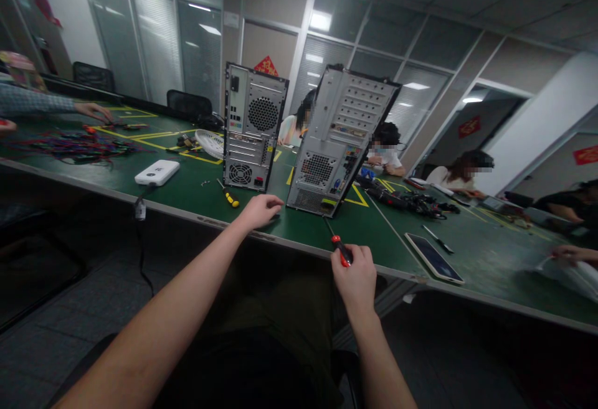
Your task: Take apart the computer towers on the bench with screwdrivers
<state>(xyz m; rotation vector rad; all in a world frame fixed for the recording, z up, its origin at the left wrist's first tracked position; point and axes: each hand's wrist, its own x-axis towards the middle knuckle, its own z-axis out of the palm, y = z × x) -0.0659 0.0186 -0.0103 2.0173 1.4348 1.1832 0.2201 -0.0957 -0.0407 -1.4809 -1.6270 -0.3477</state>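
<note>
Two computer towers stand upright side by side on the green table [205, 200], their rear panels facing me. The left tower [252, 141] shows a fan grille and a power supply; the right tower [343, 122] is bigger and stands at an angle. My left hand [261, 211] rests near the table edge in front of the gap between them, fingers loosely extended and holding nothing. Wrapped round a red-and-black screwdriver [342, 250] is my right hand [357, 272]; the shaft points up toward the right tower's base. A yellow-and-black screwdriver [230, 197] lies before the left tower.
Left are a white power bank [157, 173] with a cable, small screws [204, 182], a coloured wire pile [75, 147] and another person's hand [96, 112]. Right are a phone [433, 258], a pen [438, 239] and black cables [413, 200]. Several people sit beyond.
</note>
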